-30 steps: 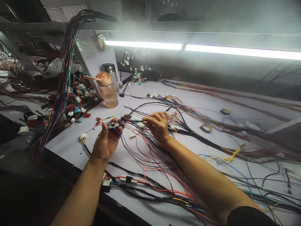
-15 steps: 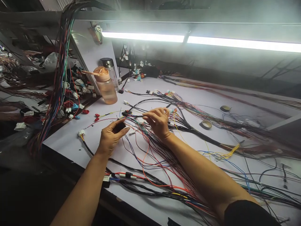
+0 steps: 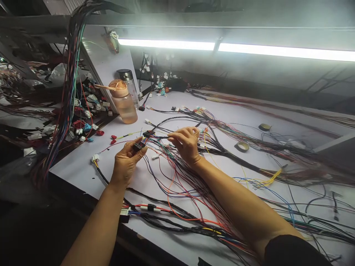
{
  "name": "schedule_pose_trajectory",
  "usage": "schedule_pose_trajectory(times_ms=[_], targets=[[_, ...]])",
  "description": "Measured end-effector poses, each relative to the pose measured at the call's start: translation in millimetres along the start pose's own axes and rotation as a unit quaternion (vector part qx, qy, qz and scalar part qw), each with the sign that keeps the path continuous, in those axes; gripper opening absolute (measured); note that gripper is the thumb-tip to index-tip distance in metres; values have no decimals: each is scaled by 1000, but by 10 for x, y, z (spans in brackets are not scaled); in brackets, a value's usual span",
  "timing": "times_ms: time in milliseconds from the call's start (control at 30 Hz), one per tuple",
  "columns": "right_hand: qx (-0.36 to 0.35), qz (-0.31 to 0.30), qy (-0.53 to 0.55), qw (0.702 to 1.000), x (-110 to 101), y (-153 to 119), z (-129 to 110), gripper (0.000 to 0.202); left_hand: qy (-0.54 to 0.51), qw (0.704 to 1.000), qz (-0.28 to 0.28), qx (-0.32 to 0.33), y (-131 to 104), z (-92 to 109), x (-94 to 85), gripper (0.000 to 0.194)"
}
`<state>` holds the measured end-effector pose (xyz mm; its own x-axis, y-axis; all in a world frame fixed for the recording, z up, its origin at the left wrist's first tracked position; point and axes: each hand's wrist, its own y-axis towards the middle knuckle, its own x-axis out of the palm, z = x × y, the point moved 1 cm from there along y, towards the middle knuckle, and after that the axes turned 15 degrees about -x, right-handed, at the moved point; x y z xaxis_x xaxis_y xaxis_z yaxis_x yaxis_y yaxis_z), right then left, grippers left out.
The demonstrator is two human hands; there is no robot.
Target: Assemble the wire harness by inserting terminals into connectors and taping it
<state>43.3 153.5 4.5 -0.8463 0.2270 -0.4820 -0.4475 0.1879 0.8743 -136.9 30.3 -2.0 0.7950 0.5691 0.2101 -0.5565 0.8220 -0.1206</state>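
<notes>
Between the thumb and fingers of my left hand (image 3: 126, 160) is a black connector (image 3: 139, 146) with several coloured wires running from its far side. Just beyond it lies a second black connector (image 3: 149, 133) on a dark cable. My right hand (image 3: 186, 143) is closed, with thumb and fingertips pinching the dark taped wires (image 3: 163, 137) that lead from this second connector. Loose red and dark wires (image 3: 184, 168) spread over the table under both hands. Small red connectors (image 3: 113, 139) lie a little left of the held one.
A bottle with an orange lid (image 3: 124, 105) stands at the back left beside a clear bottle (image 3: 129, 79). Two tape rolls (image 3: 243, 146) lie to the right. A thick wire bundle (image 3: 72, 77) hangs at the left edge, near piled connectors. A white connector (image 3: 95, 158) sits near the front.
My left thumb and fingers, apart around the black connector before, have closed on it, and its face has turned into view. My right hand has hardly moved.
</notes>
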Motion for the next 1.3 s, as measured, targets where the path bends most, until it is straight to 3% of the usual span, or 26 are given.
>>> schedule_pose_trajectory(times_ms=[100, 267, 500, 833, 1067, 1300], targets=[[1, -6, -2, 1000, 11, -11, 10, 23, -62, 997, -15, -43, -13, 42, 4, 49], [-20, -6, -6, 1000, 3, -6, 1, 22, -139, 986, -72, -49, -40, 100, -3, 44], [-27, -9, 6, 1000, -22, 2, -30, 21, -201, 976, -54, -62, -43, 124, 11, 49], [-47, 20, 25, 998, -11, 2, -81, 21, -178, 979, -60, -82, -11, 101, 15, 50], [-92, -20, 15, 995, 12, -8, -160, 15, -136, 985, -53, -97, -12, 47, 33, 35], [-79, -53, 12, 995, -7, 26, -176, 17, -156, 979, -52, -117, -28, 71, 49, 27]])
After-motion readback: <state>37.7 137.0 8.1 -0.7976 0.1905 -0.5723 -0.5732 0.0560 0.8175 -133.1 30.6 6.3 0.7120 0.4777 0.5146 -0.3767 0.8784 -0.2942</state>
